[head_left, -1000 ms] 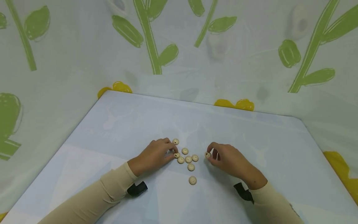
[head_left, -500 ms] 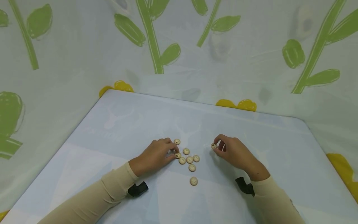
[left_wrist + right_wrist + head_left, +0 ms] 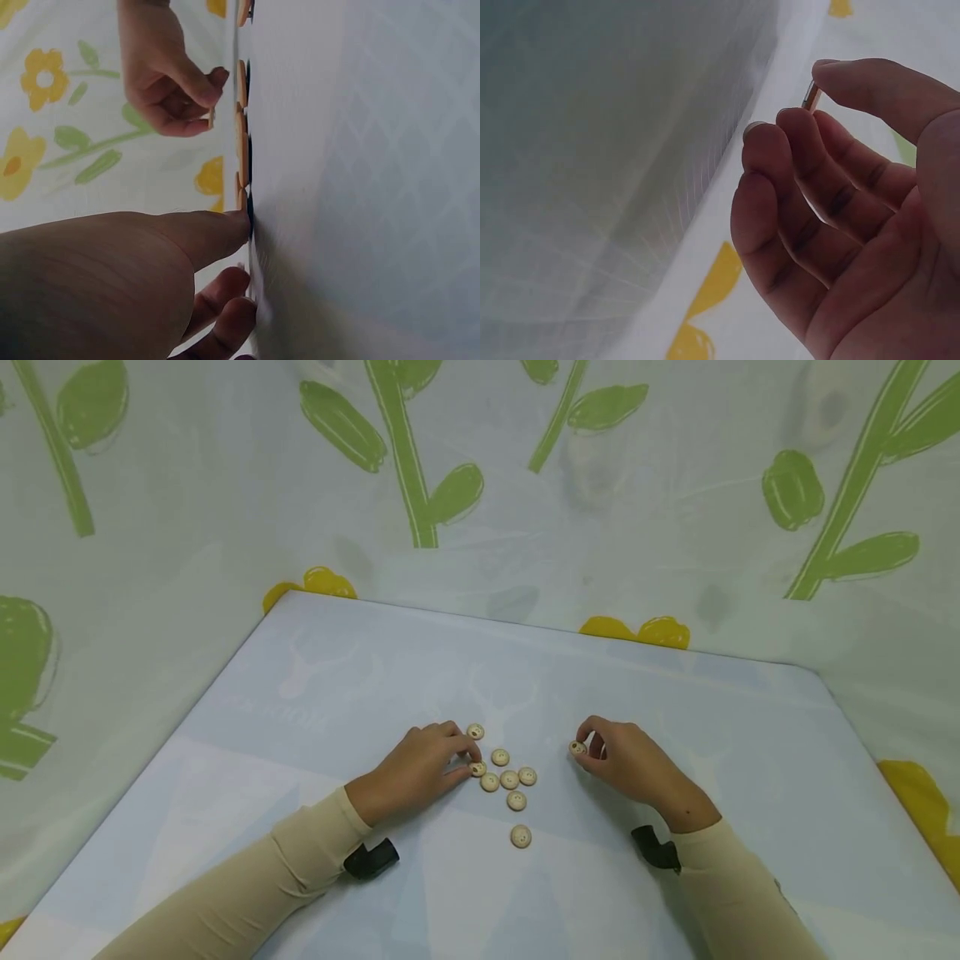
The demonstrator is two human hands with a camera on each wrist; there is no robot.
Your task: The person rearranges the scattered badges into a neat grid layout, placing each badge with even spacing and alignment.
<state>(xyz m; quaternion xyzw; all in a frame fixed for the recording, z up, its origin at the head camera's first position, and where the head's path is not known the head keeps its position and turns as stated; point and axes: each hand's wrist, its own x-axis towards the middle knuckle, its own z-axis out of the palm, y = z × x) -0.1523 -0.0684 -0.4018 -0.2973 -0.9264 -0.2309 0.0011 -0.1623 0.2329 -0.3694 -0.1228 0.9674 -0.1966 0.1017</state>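
Several round, pale wooden buttons lie on the table, including a far one (image 3: 476, 732) and a near one (image 3: 521, 836). At the cluster's left side, my left hand (image 3: 420, 770) holds a button (image 3: 477, 769) between thumb and index finger, down at the tabletop. To the right of the cluster, my right hand (image 3: 636, 762) pinches another button (image 3: 577, 747) by its edge. The left wrist view shows this right hand (image 3: 169, 86) raised above the surface. Seen edge-on in the right wrist view, its button (image 3: 811, 96) sits between thumb and fingertips, the other fingers curled.
The pale blue-white table (image 3: 337, 668) has faint printed patterns. Behind it hangs a white cloth (image 3: 660, 527) with green stems and yellow flowers. A black strap piece (image 3: 372, 859) is at the left wrist, a similar one (image 3: 656, 848) at the right.
My right hand has moved away from the cluster, rightward and farther back, still pinching its button. My left hand has stayed at its button. The head view has shifted slightly.
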